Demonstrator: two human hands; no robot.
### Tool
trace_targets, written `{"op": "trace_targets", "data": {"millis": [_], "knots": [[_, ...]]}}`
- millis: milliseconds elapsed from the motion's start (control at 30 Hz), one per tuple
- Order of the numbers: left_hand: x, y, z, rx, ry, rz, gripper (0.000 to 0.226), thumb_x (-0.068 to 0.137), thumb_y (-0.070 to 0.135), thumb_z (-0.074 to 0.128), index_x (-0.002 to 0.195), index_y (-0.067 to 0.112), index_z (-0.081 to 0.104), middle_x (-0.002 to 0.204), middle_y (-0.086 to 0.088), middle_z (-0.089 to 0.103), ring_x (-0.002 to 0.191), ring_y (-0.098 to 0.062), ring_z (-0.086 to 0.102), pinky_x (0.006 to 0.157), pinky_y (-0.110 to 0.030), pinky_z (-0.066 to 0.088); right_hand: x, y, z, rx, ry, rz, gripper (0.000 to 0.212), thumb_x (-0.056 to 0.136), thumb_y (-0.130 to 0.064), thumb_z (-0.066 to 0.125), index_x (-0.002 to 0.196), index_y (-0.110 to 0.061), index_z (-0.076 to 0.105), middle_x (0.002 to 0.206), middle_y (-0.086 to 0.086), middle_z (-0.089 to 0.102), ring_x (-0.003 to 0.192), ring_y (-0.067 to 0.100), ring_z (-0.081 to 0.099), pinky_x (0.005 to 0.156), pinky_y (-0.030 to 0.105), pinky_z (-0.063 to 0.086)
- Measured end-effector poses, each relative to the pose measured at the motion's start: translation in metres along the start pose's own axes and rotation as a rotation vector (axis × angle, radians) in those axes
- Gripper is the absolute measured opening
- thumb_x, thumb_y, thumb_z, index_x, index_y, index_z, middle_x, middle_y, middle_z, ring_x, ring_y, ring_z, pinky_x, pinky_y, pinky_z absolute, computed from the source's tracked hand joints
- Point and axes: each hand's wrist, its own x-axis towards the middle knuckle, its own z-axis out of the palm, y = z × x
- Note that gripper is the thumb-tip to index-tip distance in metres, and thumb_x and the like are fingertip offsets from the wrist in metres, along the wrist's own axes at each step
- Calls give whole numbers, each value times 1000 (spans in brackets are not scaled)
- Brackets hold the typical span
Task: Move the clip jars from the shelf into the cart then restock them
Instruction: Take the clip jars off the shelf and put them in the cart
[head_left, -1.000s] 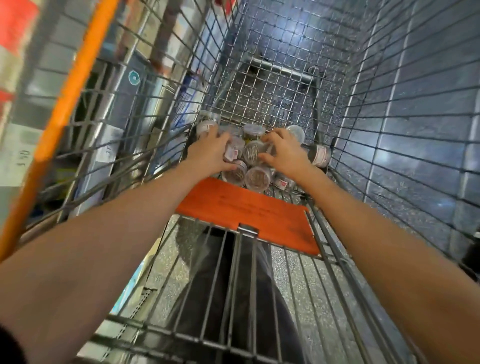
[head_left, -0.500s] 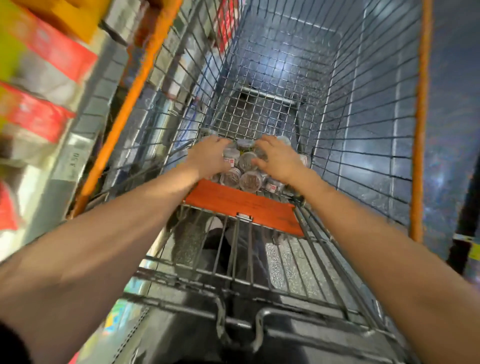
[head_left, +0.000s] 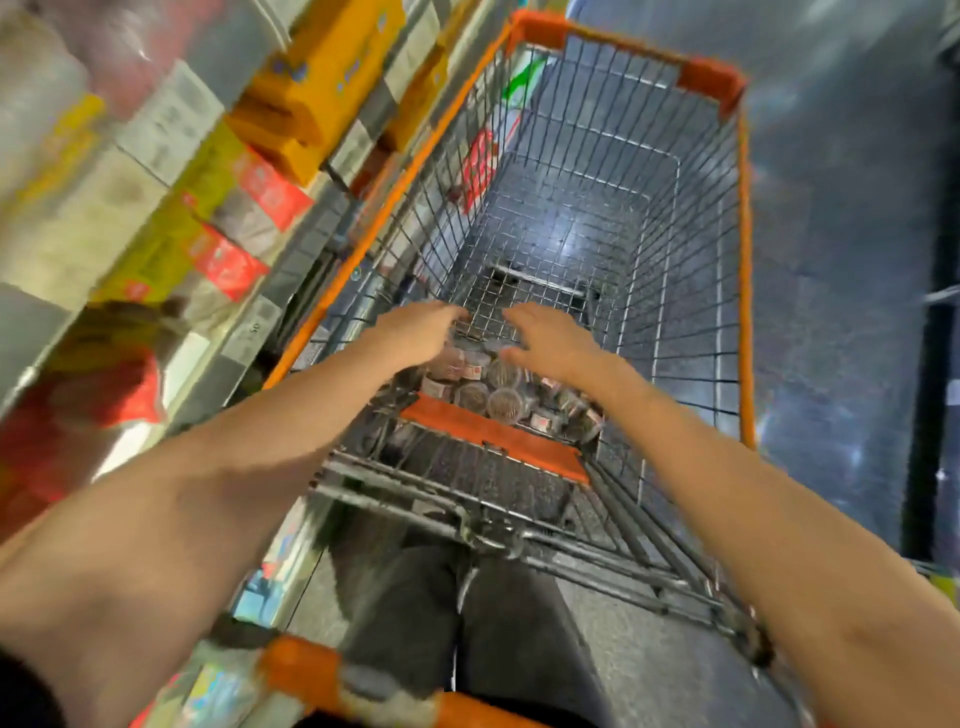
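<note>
Clearly the small clear plastic clip jars lie heaped at the near end of the orange-rimmed wire cart, just beyond its orange plastic seat flap. Both grips hover above the heap holding nothing: left hand loosely curved, right hand with fingers spread. Such jars look light, rigid and smooth, likely to roll; take each around its round body.

Motion blur is smearing the shelf at nine o'clock, leaving its packets unreadable. The hands are covering part of the clip jars, whose labels are too small to read. The cart handle is running off at six o'clock.
</note>
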Motion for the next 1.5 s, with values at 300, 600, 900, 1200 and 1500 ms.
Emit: {"op": "trace_targets", "data": {"millis": [300,600,900,1200,1500], "knots": [[-67,28,-32,10,12,-154,44,96,-4,34,139,4,37,112,-13,52,71,-17,50,57,-24,35,-26,-26,-41,-66,-28,-175,68,95,-48,45,149,-15,22,156,6,23,142,22,23,116,45,21],[-148,25,-39,-116,10,-191,59,94,43,51,144,17,32,148,-3,35,131,-21,38,106,-35,35,-73,-74,-80,-44,3,-404,64,94,-46,50,147,-16,30,152,3,31,142,20,23,116,39,20],[-259,12,-53,-140,205,-416,59,90,40,58,143,23,36,145,-5,42,130,-24,43,103,-33,37,-105,-152,-117,-249,22,-650,65,94,-47,49,148,-18,28,155,2,24,145,19,14,117,46,14],[-372,-4,-70,-147,326,-555,58,88,33,63,139,17,41,138,-7,49,122,-25,48,100,-31,39,-146,-254,-156,-299,74,-873,65,89,-45,58,144,-18,37,148,5,37,136,24,33,110,38,30],[-487,-20,-93,-194,395,-711,63,87,38,63,142,24,37,144,-2,43,129,-23,42,107,-38,34,-194,-348,-192,-342,137,-1028,65,91,-46,54,146,-24,30,153,-3,28,136,15,32,109,34,33]]}}
